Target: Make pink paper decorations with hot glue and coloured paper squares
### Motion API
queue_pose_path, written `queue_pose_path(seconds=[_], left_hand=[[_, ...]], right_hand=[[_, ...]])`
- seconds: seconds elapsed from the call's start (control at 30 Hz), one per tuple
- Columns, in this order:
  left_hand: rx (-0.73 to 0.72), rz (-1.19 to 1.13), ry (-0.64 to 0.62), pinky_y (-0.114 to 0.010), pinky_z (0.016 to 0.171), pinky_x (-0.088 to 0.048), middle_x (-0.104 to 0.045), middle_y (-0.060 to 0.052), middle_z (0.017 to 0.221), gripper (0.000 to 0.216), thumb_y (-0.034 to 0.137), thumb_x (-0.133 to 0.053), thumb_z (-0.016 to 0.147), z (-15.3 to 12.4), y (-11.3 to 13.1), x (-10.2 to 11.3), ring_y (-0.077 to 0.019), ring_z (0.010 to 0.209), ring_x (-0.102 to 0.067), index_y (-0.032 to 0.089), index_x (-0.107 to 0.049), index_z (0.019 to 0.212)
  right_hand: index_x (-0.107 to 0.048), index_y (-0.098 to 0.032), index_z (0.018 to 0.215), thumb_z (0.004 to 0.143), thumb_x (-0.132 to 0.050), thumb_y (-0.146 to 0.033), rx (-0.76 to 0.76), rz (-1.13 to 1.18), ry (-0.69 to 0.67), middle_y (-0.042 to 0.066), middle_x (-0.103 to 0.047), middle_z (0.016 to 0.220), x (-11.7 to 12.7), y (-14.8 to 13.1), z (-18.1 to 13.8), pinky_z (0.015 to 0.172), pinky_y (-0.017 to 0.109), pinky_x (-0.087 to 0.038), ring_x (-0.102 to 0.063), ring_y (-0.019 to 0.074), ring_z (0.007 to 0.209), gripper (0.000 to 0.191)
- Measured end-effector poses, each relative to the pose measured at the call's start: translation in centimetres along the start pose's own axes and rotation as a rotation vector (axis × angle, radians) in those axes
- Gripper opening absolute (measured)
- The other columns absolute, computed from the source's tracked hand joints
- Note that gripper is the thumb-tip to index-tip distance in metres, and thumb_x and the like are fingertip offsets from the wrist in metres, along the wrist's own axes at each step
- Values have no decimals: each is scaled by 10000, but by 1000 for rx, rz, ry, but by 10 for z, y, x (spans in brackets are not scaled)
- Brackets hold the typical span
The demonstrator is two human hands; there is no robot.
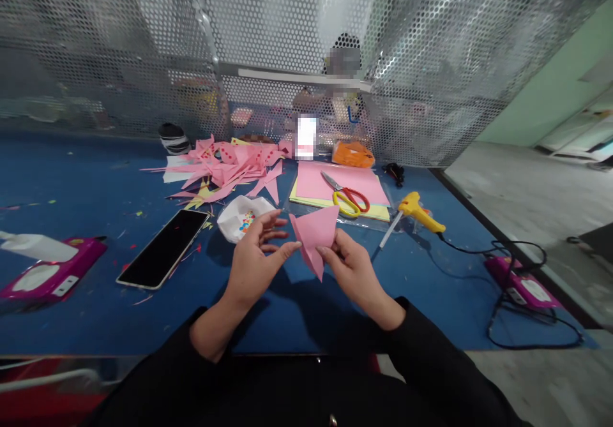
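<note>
My right hand point(352, 267) pinches a folded piece of pink paper point(318, 232) along its lower right edge, thumb in front and fingers behind. The paper is held up over the blue table, with pointed corners at its top and bottom. My left hand point(258, 254) is on the other side, fingers spread apart, with its thumb tip at the paper's left edge. Just behind my left hand stands a white dish point(232, 219) holding small colourful bits. Beyond the folded paper, scissors point(347, 198) with red and yellow handles lie on a stack of pink and yellow sheets point(311, 184).
A pile of pink paper pieces point(230, 168) lies at the back left. Left of my hands are a phone point(165, 248) and a purple box point(57, 277). A yellow glue gun point(419, 213) lies right, its cord point(467, 248) running near another purple box point(527, 286). Perforated metal point(278, 25) stands behind.
</note>
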State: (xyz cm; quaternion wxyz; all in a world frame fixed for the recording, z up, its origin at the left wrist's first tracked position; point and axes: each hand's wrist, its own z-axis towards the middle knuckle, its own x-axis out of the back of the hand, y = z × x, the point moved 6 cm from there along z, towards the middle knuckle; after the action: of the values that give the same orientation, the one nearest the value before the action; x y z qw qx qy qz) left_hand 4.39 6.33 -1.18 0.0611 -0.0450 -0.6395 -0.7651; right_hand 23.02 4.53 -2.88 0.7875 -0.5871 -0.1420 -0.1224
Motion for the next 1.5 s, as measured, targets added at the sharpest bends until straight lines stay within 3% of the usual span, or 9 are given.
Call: queue_pose_path(seconds=[0.17, 0.37, 0.5, 0.67, 0.87, 1.03, 1.17, 1.3, 1.5], left_hand=[[-181, 168, -86, -384, 999, -487, -727, -91, 1178, 334, 390, -745, 808, 0, 21, -2, -260, 1130, -645, 205, -723, 1086], [41, 98, -266, -283, 660, -476, -702, -15, 743, 220, 405, -751, 771, 7, 13, -14, -174, 685, -615, 191, -718, 806], [142, 38, -253, -249, 573, -394, -640, 10, 672, 236, 402, -769, 716, 12, 4, -16, -128, 591, -523, 180, -697, 744], [252, 32, -326, -238, 560, -402, -651, 10, 666, 297, 434, -790, 673, 15, -8, -24, -125, 590, -539, 168, -699, 767], [21, 347, -492, -301, 609, -502, -736, -52, 753, 293, 431, -632, 829, 24, -15, -43, -191, 671, -653, 156, -729, 857], [-149, 539, -376, -471, 985, -461, -748, -111, 1147, 280, 210, -573, 887, 16, -7, -36, -300, 1107, -647, 171, -731, 1115], [-450, 748, -520, -418, 960, -511, -763, -90, 1128, 238, 181, -534, 953, -19, 3, -38, -265, 1091, -673, 164, -729, 1089], [-441, 748, -706, -385, 994, -519, -740, -84, 1205, 181, 191, -645, 910, -44, -8, -38, -251, 1153, -658, 166, -714, 1076], [-410, 724, -650, -391, 999, -506, -752, -79, 1152, 191, 152, -694, 875, -41, -13, -38, -247, 1128, -658, 145, -720, 1064]], right_hand=[[-588, -213, 857, 838, -648, -417, -154, 379, -152, -50, -538, 652, -6, 4, -2, 542, 240, -421, -480, 109, 562, 214], [-583, -202, 836, 808, -698, -433, -218, 422, -209, -61, -554, 613, -6, 6, -14, 521, 231, -444, -511, 96, 520, 260], [-566, -187, 1170, 956, -486, -387, -216, 230, -113, -12, -666, 698, 6, 15, -26, 525, 278, -516, -603, 135, 496, 304], [-422, -246, 1489, 933, -543, -191, 385, -662, 114, 171, -547, 1459, 27, -16, -42, 1037, 507, -489, -574, 308, 1296, 572], [-621, -164, 1322, 970, -501, -105, 908, -958, -167, 83, -631, 1412, 1, -30, -56, 1129, 415, -427, -484, 250, 1399, 377], [-684, -48, 1208, 971, -504, -107, 731, -1039, -262, 184, -722, 1229, -17, -12, -51, 959, 453, -544, -659, 307, 1174, 303], [-681, -34, 1205, 979, -505, -126, 622, -1006, -248, 174, -731, 1214, -21, -3, -55, 903, 429, -571, -690, 300, 1100, 301], [-664, -87, 1245, 983, -520, -146, 515, -919, -239, 147, -709, 1266, -16, 0, -60, 931, 416, -556, -651, 295, 1176, 305], [-739, -196, 1076, 974, -554, -156, 282, -598, -137, 81, -747, 1108, -1, 4, -55, 883, 379, -547, -663, 231, 1041, 215]])
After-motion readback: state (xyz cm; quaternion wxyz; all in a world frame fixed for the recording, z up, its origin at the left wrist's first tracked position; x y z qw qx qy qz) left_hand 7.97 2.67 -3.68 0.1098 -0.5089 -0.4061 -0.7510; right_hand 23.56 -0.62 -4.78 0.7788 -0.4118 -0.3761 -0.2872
